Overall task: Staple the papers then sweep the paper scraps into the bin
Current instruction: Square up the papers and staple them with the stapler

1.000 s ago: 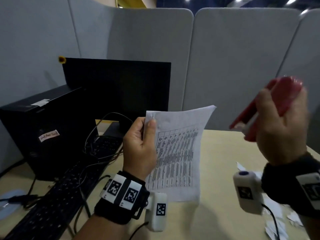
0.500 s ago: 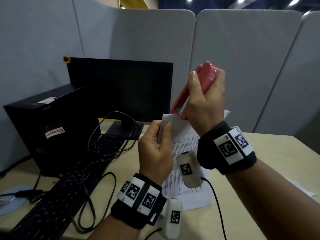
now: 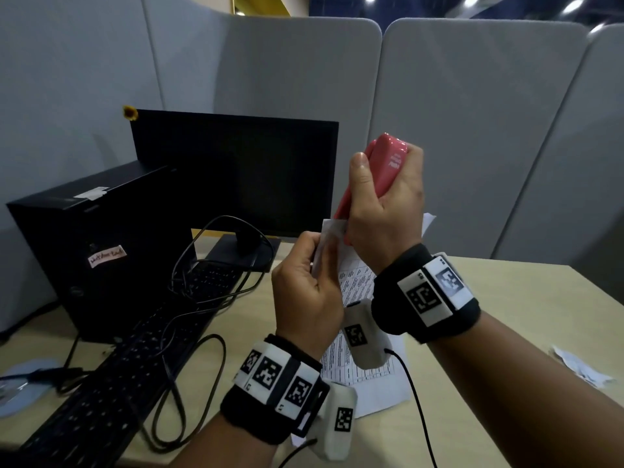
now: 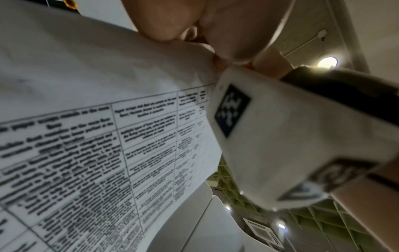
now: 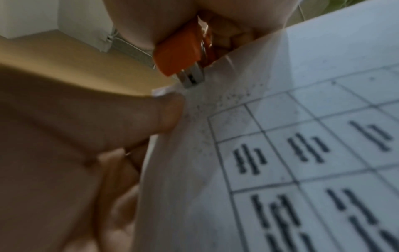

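Note:
My left hand (image 3: 309,282) pinches the top left corner of the printed papers (image 3: 358,282) and holds them upright above the desk. My right hand (image 3: 381,204) grips a red stapler (image 3: 381,167), nose down, its mouth set over that top corner of the sheets. In the right wrist view the stapler (image 5: 181,56) nose meets the paper edge (image 5: 280,119) just above my left thumb (image 5: 129,119). The left wrist view shows the table-printed papers (image 4: 97,119) close up, with the right wrist camera beside them. Torn paper scraps (image 3: 580,366) lie on the desk at the right.
A black monitor (image 3: 236,170), a black computer tower (image 3: 84,238), a keyboard (image 3: 118,383) and loose cables (image 3: 202,282) fill the desk's left side. Grey partition panels (image 3: 472,130) stand behind. The beige desk (image 3: 523,315) extends to the right.
My right hand swung the stapler in from the far right to the papers' top corner. The stapler's nose has come down onto the corner that my left hand pinches.

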Tool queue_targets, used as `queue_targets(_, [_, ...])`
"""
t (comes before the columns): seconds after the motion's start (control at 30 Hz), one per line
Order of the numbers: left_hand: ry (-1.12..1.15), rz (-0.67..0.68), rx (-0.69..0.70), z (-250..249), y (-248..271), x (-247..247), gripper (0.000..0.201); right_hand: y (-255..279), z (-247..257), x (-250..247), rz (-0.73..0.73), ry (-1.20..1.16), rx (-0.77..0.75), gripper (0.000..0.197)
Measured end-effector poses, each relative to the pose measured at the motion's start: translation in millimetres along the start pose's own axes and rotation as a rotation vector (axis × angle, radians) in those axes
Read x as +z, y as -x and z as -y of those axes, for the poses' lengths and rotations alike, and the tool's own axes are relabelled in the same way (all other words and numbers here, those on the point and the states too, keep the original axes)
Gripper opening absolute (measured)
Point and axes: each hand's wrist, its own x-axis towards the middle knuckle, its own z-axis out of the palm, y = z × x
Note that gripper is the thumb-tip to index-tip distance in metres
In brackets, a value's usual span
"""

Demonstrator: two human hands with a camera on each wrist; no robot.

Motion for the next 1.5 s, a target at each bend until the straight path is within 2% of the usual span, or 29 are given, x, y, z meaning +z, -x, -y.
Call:
queue_targets(0.4, [-0.090,-0.011,-0.002,-2.8,1.2,-1.5,0.031,-1.4,-1.6,5.4,-0.045,0.051,-0.057,0.032])
queue_targets(0.73, [-0.109,-0.013,-0.018,6.4,3.5,-3.9,0.030,-0.3,-6.6,8.3,0.019,0.042,-0.088,0.028])
queue_targets(0.87, [-0.094,-0.021,-0.017,6.2,0.9,-7.3,0.030,0.0,-3.5,6.7,0.104,0.043,-0.098,0.036])
queue_targets(0.93, [-0.080,-0.006,-0.022,6.4,-2.4,-9.5,0.031,-3.6,-1.8,3.6,0.139,0.023,-0.063,0.031])
queue_targets(1.0, [-0.070,0.026,-0.047,7.3,-5.2,-11.2,0.032,-10.9,0.5,-1.8,0.102,-0.060,-0.039,0.018])
queue_targets(1.07, [-0.090,0.039,-0.083,9.9,-7.9,-15.1,0.033,-21.1,3.0,-12.9,-0.028,-0.156,-0.025,0.011])
queue_targets(1.17, [-0.113,0.037,-0.145,18.9,-14.9,-24.9,0.035,-40.9,-5.5,-43.8,-0.267,-0.164,0.040,0.011])
queue_targets(1.23, [-0.127,0.025,-0.244,36.4,-23.2,-31.4,0.041,-49.9,-29.8,-65.6,-0.277,-0.096,0.160,0.018])
queue_targets(1.3, [-0.102,0.012,-0.418,69.8,-32.6,-38.1,0.046,-47.6,-67.6,-80.3,-0.159,0.139,0.356,0.028])
queue_targets(1.37, [-0.111,0.050,-0.603,111.2,-38.2,-41.7,0.045,-31.3,-113.3,-88.5,0.144,0.418,0.577,0.034])
queue_targets(1.43, [-0.241,0.140,-0.739,155.6,-40.7,-45.4,0.042,-2.1,-148.2,-93.3,0.531,0.787,0.656,0.030])
queue_targets(1.5, [-0.410,0.231,-0.855,198.9,-39.0,-52.3,0.046,27.5,-176.0,-94.1,0.744,1.015,0.661,0.037])
